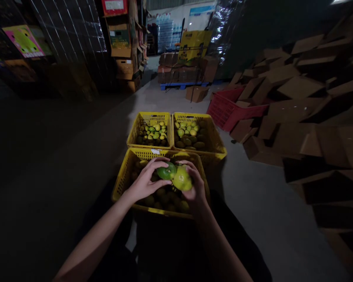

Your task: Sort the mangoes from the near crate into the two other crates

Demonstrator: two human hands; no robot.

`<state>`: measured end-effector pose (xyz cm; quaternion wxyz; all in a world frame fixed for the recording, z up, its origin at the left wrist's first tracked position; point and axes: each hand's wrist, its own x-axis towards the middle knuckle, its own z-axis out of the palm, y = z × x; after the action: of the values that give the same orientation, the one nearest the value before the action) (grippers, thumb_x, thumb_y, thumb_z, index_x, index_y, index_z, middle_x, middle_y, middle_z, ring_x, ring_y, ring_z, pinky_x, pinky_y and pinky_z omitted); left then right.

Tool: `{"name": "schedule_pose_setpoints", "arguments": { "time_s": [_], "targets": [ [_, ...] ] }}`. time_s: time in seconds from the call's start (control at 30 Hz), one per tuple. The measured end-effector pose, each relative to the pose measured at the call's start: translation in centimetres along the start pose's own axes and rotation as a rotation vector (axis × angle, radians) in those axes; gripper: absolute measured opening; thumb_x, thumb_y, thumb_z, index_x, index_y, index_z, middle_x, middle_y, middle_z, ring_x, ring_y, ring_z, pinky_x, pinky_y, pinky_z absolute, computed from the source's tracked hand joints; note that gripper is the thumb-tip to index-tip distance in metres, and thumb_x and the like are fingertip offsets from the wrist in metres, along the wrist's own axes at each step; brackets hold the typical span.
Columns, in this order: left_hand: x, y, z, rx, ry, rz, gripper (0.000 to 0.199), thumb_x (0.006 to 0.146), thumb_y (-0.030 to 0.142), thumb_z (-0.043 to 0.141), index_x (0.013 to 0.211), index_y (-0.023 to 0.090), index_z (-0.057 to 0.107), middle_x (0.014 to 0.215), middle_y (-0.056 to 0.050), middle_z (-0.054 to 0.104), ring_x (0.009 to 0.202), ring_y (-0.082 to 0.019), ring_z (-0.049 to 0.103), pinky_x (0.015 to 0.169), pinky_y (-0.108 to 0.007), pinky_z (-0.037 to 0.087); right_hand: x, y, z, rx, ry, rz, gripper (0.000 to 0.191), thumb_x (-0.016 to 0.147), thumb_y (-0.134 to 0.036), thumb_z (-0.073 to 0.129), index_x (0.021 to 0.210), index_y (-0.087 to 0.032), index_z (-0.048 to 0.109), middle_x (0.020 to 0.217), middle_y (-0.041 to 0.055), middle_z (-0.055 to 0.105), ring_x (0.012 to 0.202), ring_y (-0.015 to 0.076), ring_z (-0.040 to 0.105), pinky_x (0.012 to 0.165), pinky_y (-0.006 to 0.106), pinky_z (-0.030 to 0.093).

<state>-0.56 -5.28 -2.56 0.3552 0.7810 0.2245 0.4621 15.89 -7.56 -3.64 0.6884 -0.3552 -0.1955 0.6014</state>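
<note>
Fruit (156,136) is lying in three yellow crates on the grey floor (253,203). Over the near crate (121,184), two hands are holding a fruit each. The left hand (147,178) is pinching a green fruit (167,170), its fingers curving over the far side and its thumb lying along the near side. The right hand (197,188) is gripping a yellow fruit (182,179), its fingers curling around the far and right sides. The two fruits are sitting side by side above the crate's middle, the yellow one on the right; whether they are touching is hard to tell. Beneath them, more fruit is resting in shadow.

Beyond, the far left crate (132,131) and the far right crate (214,135) are standing next to each other, both holding green and yellow fruit. A white tag (155,151) is showing on the near crate's far rim. On the right, a red crate (223,111) is standing against a heap of cartons (294,137). Farther off, a blue pallet (176,85) is carrying stacked boxes, a yellow box (194,43) among them.
</note>
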Motion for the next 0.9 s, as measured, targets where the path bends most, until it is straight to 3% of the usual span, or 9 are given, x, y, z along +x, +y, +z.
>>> {"name": "schedule_pose_setpoints", "arguments": {
  "time_s": [0.13,0.27,0.37,0.5,0.67,0.9],
  "targets": [
    [0.0,0.2,0.2,-0.078,0.068,-0.126,0.047,0.075,0.03,0.07,0.114,0.027,0.045,0.122,-0.007,0.053,0.114,-0.022,0.052,0.098,-0.038,0.043,-0.1,0.0,0.0,-0.027,-0.056,-0.047,0.017,0.06,-0.025,0.065,0.077,-0.022,0.066,0.087,0.0003,0.069,0.079,0.018,0.064,0.065,0.027,0.051],
    [0.5,0.2,0.6,-0.366,0.125,-0.563,0.052,0.075,0.05,0.063,0.114,0.026,0.039,0.096,-0.003,0.061,0.071,-0.016,0.063,0.064,-0.029,0.051,-0.7,-0.2,0.7,-0.039,-0.121,-0.021,0.017,0.062,-0.029,0.065,0.077,-0.02,0.066,0.087,0.0021,0.068,0.073,0.0178,0.063,0.064,0.029,0.053],
    [0.9,-0.3,0.9,-0.442,0.11,-0.849,0.05,0.078,0.064,0.049,0.101,0.021,0.044,0.067,0.001,0.059,0.044,-0.01,0.052,0.043,-0.021,0.037,-0.9,-0.3,1.2,-0.08,-0.152,0.024,0.017,0.064,-0.03,0.065,0.075,-0.018,0.067,0.083,0.0031,0.067,0.069,0.0176,0.063,0.062,0.03,0.054],
    [0.9,-1.5,1.1,-0.339,0.066,-1.044,0.059,0.079,0.071,0.033,0.082,0.016,0.053,0.05,0.0,0.054,0.038,-0.009,0.044,0.04,-0.02,0.029,-0.6,0.1,0.8,-0.121,-0.117,0.082,0.018,0.065,-0.031,0.066,0.076,-0.017,0.067,0.083,0.0041,0.067,0.07,0.0184,0.064,0.059,0.028,0.055],
    [0.6,-2.2,1.2,-0.389,-0.022,-1.109,0.06,0.08,0.067,0.032,0.08,0.013,0.056,0.051,-0.002,0.055,0.04,-0.01,0.044,0.044,-0.022,0.032,0.2,0.6,-0.2,-0.041,-0.053,0.142,0.021,0.07,-0.038,0.062,0.08,-0.021,0.067,0.083,0.0042,0.069,0.072,0.0198,0.065,0.057,0.029,0.056],
    [0.5,-2.3,1.2,-0.502,0.134,-1.021,0.043,0.08,0.057,0.051,0.086,0.015,0.056,0.064,-0.001,0.057,0.047,-0.009,0.051,0.05,-0.022,0.04,0.2,0.6,-0.3,-0.138,-0.099,0.039,0.02,0.068,-0.034,0.067,0.082,-0.019,0.068,0.09,0.0038,0.067,0.071,0.0177,0.064,0.057,0.027,0.054]
  ]
}}
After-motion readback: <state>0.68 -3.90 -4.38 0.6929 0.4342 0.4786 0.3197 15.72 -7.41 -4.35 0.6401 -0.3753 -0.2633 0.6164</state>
